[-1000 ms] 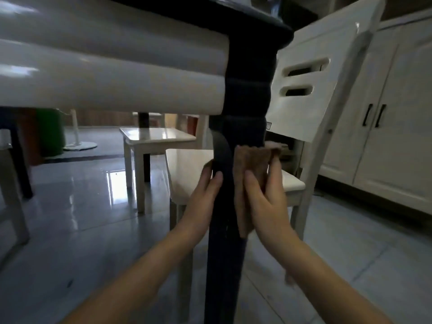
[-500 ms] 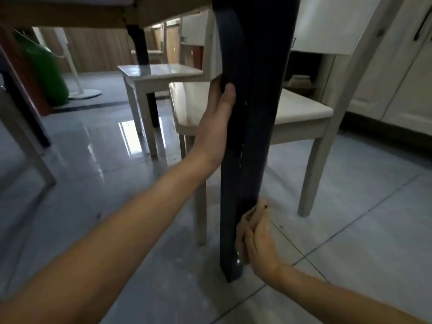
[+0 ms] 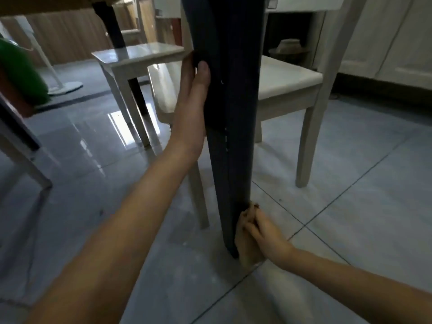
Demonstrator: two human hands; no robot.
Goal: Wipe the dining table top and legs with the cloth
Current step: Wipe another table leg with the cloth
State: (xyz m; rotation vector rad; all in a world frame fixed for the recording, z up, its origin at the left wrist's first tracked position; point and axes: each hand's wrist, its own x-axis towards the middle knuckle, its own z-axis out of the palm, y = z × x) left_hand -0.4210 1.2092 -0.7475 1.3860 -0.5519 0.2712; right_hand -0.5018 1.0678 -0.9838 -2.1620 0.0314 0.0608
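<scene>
A dark, nearly black table leg (image 3: 230, 113) runs from the top of the view down to the tiled floor. My left hand (image 3: 194, 101) lies flat against the leg's left side about halfway up, fingers together. Near the foot of the leg, my right hand (image 3: 264, 232) presses a brown cloth (image 3: 244, 244) against its right side. Most of the cloth is covered by my fingers; only a strip along the leg and a bit at the fingertips show. The table top is out of view.
A white chair (image 3: 289, 78) stands right behind the leg, its legs close on both sides. A second white stool (image 3: 138, 57) is further back left. White cabinets (image 3: 385, 43) line the right wall. A green object (image 3: 18, 73) is at far left. The grey tiles are glossy.
My right hand slid the cloth from mid-height down the leg to its foot, and the view tilted down from the table edge. My left hand has kept its place on the leg.
</scene>
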